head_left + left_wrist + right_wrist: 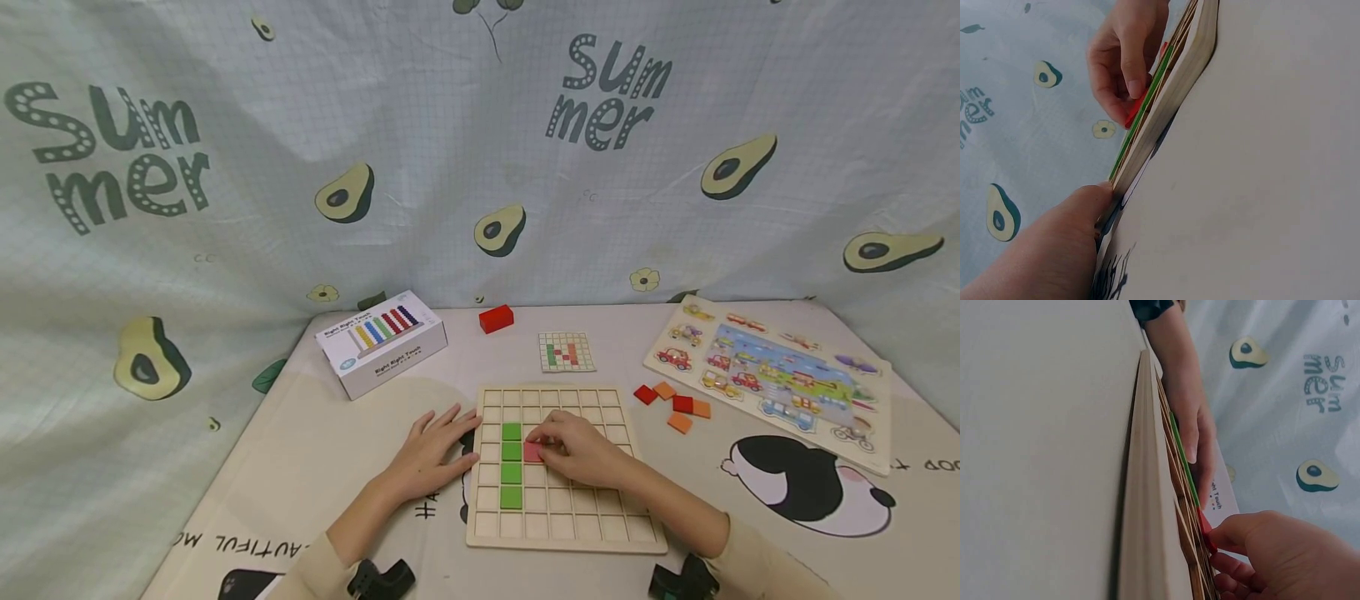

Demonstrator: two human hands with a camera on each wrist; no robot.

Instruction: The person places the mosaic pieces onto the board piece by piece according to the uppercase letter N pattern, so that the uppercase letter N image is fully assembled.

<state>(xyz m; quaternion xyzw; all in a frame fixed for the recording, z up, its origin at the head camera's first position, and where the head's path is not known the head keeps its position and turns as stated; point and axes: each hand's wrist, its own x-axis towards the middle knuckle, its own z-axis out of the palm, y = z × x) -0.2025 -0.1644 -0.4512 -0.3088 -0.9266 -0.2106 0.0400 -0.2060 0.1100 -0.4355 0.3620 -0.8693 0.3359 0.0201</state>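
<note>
A wooden grid board (567, 548) lies on the table, with several green square tiles (511, 472) in one column near its left side. My right hand (581, 450) pinches a red square tile (532, 452) between thumb and fingers, just right of the green column. In the right wrist view that tile (1205, 529) stands tilted at the board's surface; whether it sits fully in a cell I cannot tell. Fingers spread, my left hand (429, 457) rests at the board's left edge, its thumb touching the rim.
Loose red tiles (645, 395) and orange tiles (679, 423) lie right of the board. Behind it are a small pattern card (566, 352) and a red block (497, 319). A white box (382, 343) stands back left; a vehicle puzzle board (881, 417) lies at the right.
</note>
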